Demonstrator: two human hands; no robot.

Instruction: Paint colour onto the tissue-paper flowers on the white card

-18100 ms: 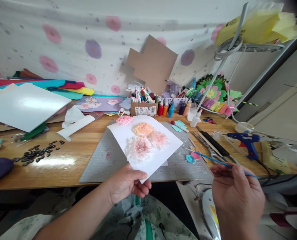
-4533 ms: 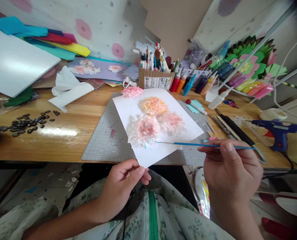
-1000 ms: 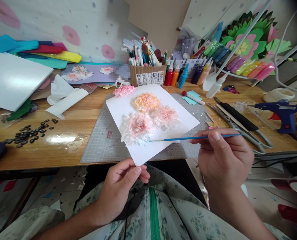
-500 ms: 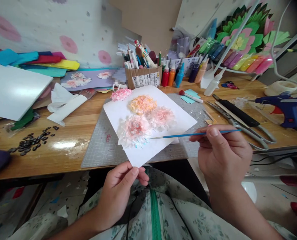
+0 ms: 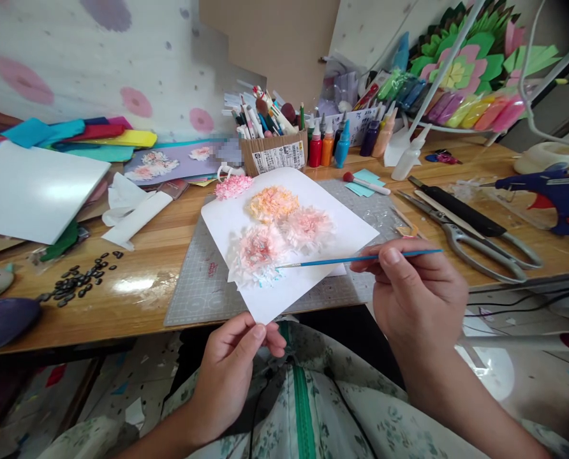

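Between the thumb and fingers of my right hand is a thin blue paintbrush. Its tip meets the lower right edge of a pale pink and white paper flower, where small blue specks show. My left hand pinches the near corner of a white sheet of paper. On that sheet also sit an orange-yellow flower and a light pink flower. A bright pink flower lies at the sheet's far left edge.
A grey cutting mat lies under the sheet. To the right are large scissors and a blue glue gun. Behind stand a cardboard box of pens and brushes and several paint bottles. Black pebbles lie scattered left.
The brush tip and my right hand have shifted slightly left along the flower's edge. My left hand keeps its pinch on the paper. The whole view has tilted and shifted a little.
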